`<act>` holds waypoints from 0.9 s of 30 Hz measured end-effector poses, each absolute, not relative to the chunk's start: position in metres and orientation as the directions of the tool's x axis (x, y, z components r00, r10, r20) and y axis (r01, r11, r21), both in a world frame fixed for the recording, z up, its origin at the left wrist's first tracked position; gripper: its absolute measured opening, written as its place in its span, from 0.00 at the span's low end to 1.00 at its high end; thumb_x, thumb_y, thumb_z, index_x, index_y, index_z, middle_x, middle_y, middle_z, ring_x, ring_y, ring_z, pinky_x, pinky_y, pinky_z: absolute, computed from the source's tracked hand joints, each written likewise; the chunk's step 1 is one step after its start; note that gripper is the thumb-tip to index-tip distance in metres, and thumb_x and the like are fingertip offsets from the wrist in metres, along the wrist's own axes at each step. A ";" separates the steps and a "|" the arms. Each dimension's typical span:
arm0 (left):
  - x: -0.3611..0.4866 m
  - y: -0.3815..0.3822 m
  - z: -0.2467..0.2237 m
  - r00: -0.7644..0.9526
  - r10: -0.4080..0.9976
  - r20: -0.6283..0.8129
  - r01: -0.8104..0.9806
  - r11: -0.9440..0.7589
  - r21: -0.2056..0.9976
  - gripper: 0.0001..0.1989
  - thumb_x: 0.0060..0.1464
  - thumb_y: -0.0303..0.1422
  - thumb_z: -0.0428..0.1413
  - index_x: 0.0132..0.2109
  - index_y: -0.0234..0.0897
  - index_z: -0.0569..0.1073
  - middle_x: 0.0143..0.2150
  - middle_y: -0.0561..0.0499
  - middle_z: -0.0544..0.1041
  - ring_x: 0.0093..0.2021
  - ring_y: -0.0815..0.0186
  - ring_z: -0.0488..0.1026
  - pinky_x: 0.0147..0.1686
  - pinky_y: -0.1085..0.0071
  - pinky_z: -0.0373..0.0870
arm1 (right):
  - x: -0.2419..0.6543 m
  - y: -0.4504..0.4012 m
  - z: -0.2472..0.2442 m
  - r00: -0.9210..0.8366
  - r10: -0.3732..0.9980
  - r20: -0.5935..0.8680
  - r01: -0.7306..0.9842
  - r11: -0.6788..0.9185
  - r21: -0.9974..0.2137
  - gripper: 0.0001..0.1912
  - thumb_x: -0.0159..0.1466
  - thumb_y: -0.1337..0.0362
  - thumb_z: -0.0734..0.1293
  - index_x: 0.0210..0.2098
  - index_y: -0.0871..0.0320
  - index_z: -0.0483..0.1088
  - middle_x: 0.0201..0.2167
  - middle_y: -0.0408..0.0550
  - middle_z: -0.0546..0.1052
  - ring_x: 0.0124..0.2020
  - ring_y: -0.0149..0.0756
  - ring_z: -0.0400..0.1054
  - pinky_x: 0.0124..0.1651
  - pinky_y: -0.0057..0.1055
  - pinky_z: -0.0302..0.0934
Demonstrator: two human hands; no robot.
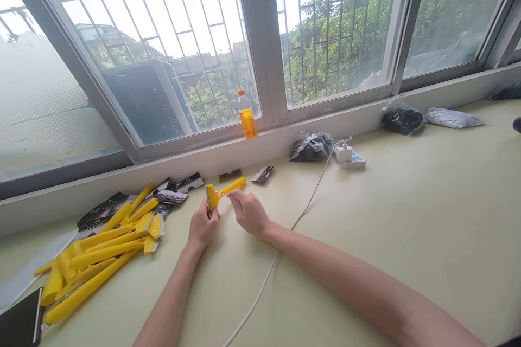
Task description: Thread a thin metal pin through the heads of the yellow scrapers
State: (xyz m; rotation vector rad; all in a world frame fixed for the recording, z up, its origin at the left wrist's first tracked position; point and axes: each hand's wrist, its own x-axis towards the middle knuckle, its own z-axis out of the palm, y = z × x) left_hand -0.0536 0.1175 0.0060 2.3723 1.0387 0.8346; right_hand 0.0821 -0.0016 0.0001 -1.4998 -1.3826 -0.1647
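- We see one yellow scraper (212, 197) between the two hands, its head at the left hand and its handle slanting away to the upper right, past the far side of the right hand's fingers.
- Our left hand (202, 225) is curled closed on the lower part of the scraper's head, thumb on the near side, with the blade edge facing left.
- Our right hand (250, 214) is drawn in to a pinch on a thin metal tool (222, 194), whose shaft points left and meets the scraper's head; what its tip sits in is too small for us to tell.
- We cannot tell whether the scraper touches the table (386, 227) or is held just above it.
- To the left of the left hand, well apart from it, we have a heap of yellow scrapers (106, 249), with a dark phone (20, 317) near its lower end.
- Beyond the hands, near the sill (195, 165), we see printed cards (262, 174), and on the sill stands a bottle (247, 116) with an orange cap.
- A white cable (256, 298) passes under our right forearm and runs up to a white charger (344, 153), beside a bag (311, 147) of dark stuff.
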 end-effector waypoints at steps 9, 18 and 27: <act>-0.054 0.118 0.005 0.542 0.766 0.345 0.497 -0.624 0.603 0.02 0.55 0.32 0.51 0.35 0.43 0.63 0.26 0.56 0.74 0.26 0.65 0.69 0.29 0.71 0.61 | 0.083 0.000 -0.001 0.328 0.661 0.674 0.787 0.203 -0.583 0.12 0.74 0.65 0.56 0.47 0.58 0.70 0.25 0.42 0.74 0.26 0.33 0.65 0.43 0.30 0.55; -0.054 0.118 0.005 0.545 0.763 0.347 0.498 -0.628 0.598 0.02 0.55 0.32 0.51 0.35 0.42 0.64 0.26 0.55 0.74 0.25 0.64 0.69 0.29 0.70 0.61 | 0.082 -0.001 -0.001 0.306 0.678 0.668 0.796 0.203 -0.571 0.12 0.74 0.66 0.56 0.47 0.57 0.71 0.24 0.40 0.73 0.26 0.32 0.65 0.42 0.30 0.55; -0.055 0.117 0.006 0.567 0.738 0.366 0.473 -0.655 0.589 0.03 0.56 0.33 0.51 0.35 0.42 0.64 0.26 0.55 0.75 0.25 0.64 0.70 0.30 0.70 0.62 | 0.083 -0.002 0.003 0.405 0.687 0.603 0.734 0.148 -0.663 0.13 0.75 0.63 0.54 0.50 0.57 0.68 0.30 0.44 0.77 0.29 0.34 0.68 0.35 0.28 0.54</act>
